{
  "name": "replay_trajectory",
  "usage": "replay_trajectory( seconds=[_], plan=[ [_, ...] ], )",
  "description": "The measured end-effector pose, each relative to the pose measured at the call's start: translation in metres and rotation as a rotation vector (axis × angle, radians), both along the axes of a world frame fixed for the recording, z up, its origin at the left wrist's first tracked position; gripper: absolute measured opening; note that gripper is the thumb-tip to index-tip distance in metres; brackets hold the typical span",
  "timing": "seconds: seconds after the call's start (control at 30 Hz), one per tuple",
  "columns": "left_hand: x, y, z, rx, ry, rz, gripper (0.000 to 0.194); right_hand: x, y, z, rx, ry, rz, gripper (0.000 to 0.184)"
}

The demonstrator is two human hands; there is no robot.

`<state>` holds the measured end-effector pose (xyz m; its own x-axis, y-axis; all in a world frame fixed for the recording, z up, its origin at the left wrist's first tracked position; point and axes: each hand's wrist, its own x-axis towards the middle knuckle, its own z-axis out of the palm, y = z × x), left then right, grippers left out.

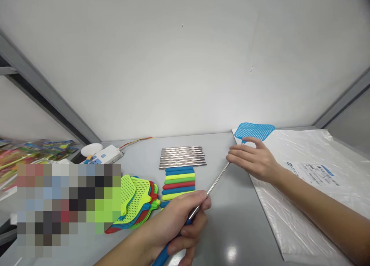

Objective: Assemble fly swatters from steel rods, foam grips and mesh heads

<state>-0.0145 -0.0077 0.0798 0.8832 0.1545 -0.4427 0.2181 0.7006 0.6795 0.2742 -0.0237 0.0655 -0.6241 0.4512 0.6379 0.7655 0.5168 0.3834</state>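
My left hand (180, 223) is closed around the blue handle and lower metal rod of a fly swatter (217, 177). The rod runs up and to the right to its blue mesh head (254, 131), which lies at the far edge of a clear plastic bag. My right hand (254, 160) rests over the upper part of the rod just below the head, fingers stretched out and lying loosely on it. Both forearms reach in from the bottom of the view.
On the grey table (231, 219) lie a row of several metal rods (182, 157), a row of coloured handles (179, 183), and a stack of green, red and blue swatter heads (138, 204). A power strip (104, 155) sits at the back left. Clear plastic bags (306, 181) cover the right side.
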Motion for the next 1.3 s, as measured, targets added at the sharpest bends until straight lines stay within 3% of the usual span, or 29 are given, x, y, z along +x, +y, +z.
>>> replay_trajectory(
  seconds=[0.1, 0.27, 0.37, 0.47, 0.67, 0.83, 1.0, 1.17, 1.3],
  plan=[
    [0.000, 0.000, 0.002, 0.004, 0.003, 0.007, 0.025, 0.004, 0.003, -0.001, 0.007, 0.028, 0.003, 0.024],
    [0.003, -0.002, -0.001, 0.014, 0.025, -0.031, 0.027, -0.035, -0.009, -0.004, -0.097, -0.004, 0.096, 0.027],
    [0.005, -0.003, -0.004, 0.034, 0.023, -0.059, 0.026, -0.049, -0.012, -0.006, -0.158, -0.068, 0.170, 0.019],
    [0.005, -0.002, -0.006, 0.038, -0.001, -0.052, 0.026, -0.035, -0.005, -0.007, -0.154, -0.079, 0.149, 0.015],
    [0.001, 0.003, -0.004, 0.009, 0.004, -0.033, 0.027, 0.009, 0.012, -0.004, -0.129, 0.013, -0.024, 0.016],
    [0.000, 0.003, -0.006, -0.006, -0.026, -0.047, 0.029, -0.016, 0.000, -0.003, -0.131, 0.049, 0.024, 0.009],
    [0.001, 0.002, -0.010, 0.027, -0.029, -0.093, 0.026, -0.037, -0.010, -0.009, -0.161, -0.072, 0.103, 0.008],
    [-0.001, 0.001, -0.016, 0.052, -0.021, -0.142, 0.030, -0.007, 0.001, -0.012, -0.035, 0.054, -0.028, 0.029],
    [-0.002, 0.000, -0.018, 0.081, -0.016, -0.137, 0.035, 0.008, 0.008, -0.010, 0.039, 0.035, -0.044, 0.041]
  ],
)
